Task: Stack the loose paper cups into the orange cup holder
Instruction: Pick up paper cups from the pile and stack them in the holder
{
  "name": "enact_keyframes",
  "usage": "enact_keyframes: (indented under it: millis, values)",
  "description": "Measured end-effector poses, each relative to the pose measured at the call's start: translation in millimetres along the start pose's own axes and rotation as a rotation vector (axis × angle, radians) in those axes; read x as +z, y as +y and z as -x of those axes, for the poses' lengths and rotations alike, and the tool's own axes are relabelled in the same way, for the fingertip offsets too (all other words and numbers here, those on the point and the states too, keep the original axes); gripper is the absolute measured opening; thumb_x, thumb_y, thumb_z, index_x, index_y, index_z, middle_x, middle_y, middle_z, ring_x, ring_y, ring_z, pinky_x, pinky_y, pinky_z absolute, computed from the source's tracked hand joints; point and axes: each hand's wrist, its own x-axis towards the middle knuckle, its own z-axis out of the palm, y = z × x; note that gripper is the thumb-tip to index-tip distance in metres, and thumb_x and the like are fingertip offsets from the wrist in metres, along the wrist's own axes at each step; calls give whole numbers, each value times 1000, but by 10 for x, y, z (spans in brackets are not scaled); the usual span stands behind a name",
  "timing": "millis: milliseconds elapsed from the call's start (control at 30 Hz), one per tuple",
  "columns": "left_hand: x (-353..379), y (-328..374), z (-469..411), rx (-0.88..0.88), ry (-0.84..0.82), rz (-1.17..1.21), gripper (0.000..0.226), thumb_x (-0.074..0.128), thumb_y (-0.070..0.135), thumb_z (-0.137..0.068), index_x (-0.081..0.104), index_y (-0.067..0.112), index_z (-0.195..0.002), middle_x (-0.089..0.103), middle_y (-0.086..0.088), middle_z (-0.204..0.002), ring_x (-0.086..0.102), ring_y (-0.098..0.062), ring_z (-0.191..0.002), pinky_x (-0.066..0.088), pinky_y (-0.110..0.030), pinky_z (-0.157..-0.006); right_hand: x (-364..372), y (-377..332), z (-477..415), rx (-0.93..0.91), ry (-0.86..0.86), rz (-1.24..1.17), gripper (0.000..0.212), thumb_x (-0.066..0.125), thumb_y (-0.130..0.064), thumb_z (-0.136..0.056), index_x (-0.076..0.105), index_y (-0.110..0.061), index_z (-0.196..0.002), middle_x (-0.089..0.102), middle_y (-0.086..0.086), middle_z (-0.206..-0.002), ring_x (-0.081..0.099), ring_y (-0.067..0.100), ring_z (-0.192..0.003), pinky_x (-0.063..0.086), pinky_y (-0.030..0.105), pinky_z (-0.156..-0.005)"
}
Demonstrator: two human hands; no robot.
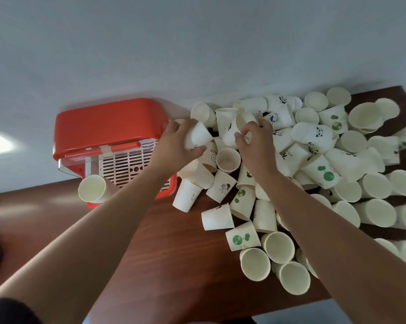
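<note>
one holder [108,120]; left hand [174,147] grips one cup [198,136], right hand [258,148] one cup [229,133]

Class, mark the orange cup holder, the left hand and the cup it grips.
Orange cup holder [108,120]: head view, orange top.
Left hand [174,146]: head view, its back.
Paper cup [198,136]: head view, side wall.

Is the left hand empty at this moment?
No, the left hand grips a white paper cup, with its fingers and thumb curled round it.
</note>
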Motion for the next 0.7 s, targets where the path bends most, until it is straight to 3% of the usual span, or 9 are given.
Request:
enact_keyframes:
  millis: [100, 167, 233, 300, 333, 400, 467, 567, 700]
  values:
    - [-174, 51, 337, -49, -36, 104, 71, 74, 49, -80, 44, 36, -143, 51, 5, -116, 44, -6, -103, 33, -11, -81, -39, -142, 141, -54, -1, -48, 17, 68, -25, -87, 57, -11, -85, 57, 11, -114, 44, 6, -97, 36, 8, -77]
    - [-260, 25, 594, -108, -95, 159, 68, 72, 50, -83, 43, 38, -143, 52, 9, -118, 48, -5, -105, 35, -10, -82, -16, -257, 255, -83, -24, -96, 20, 71, -25, -85, 57, -11, -86, 57, 7, -107, 49, 14, -103, 41, 20, -86]
    - [-336, -17, 831, -279, -131, 422, 56, 70, 44, -88, 49, 33, -138, 61, 6, -119, 60, -11, -106, 48, -19, -81, 28, -391, 394, -73, -72, -138, 27, 73, -26, -83, 56, -11, -98, 53, 4, -110, 47, 14, -105, 40, 19, -85]
    - [-449, -42, 1062, -585, -135, 900, 35, 62, 26, -96, 54, 21, -130, 66, -4, -115, 67, -18, -99, 58, -29, -77, 94, -514, 553, -34, -131, -149, 36, 72, -30, -83, 53, -15, -109, 49, 1, -115, 46, 10, -105, 38, 18, -83]
    - [-510, -75, 1179, -706, -135, 1109, 27, 57, 17, -98, 56, 18, -125, 65, -10, -114, 67, -22, -98, 59, -34, -81, 139, -569, 640, -31, -155, -141, 39, 72, -31, -82, 51, -17, -111, 49, 0, -116, 45, 8, -104, 38, 19, -84]
    - [-587, -274, 1397, -826, -127, 1302, 25, 54, 10, -96, 54, 13, -121, 60, -19, -121, 63, -32, -106, 54, -49, -93, 234, -685, 831, -26, -205, -127, 42, 72, -31, -82, 50, -18, -115, 49, -2, -116, 46, 6, -102, 39, 17, -82]
    - [-693, -480, 1583, -858, -92, 1336, 40, 60, 12, -87, 49, 8, -125, 54, -24, -131, 60, -39, -114, 54, -54, -93, 336, -800, 1014, -21, -249, -130, 44, 73, -30, -82, 49, -17, -117, 48, -3, -115, 45, 3, -98, 36, 7, -75]
    - [-945, -701, 1782, -815, 4, 1353, 47, 68, 18, -80, 50, 7, -121, 52, -24, -134, 59, -38, -117, 56, -48, -86, 497, -998, 1226, -33, -303, -122, 44, 73, -30, -83, 47, -19, -116, 46, -3, -114, 46, 6, -100, 34, 9, -72]
    - [-1350, -1032, 1932, -700, 104, 1360, 64, 75, 34, -77, 50, 3, -127, 60, -20, -118, 64, -32, -97, 54, -38, -67, 683, -1335, 1353, -11, -357, -118, 45, 72, -28, -84, 48, -19, -121, 46, -5, -116, 47, -3, -94, 38, 4, -65]
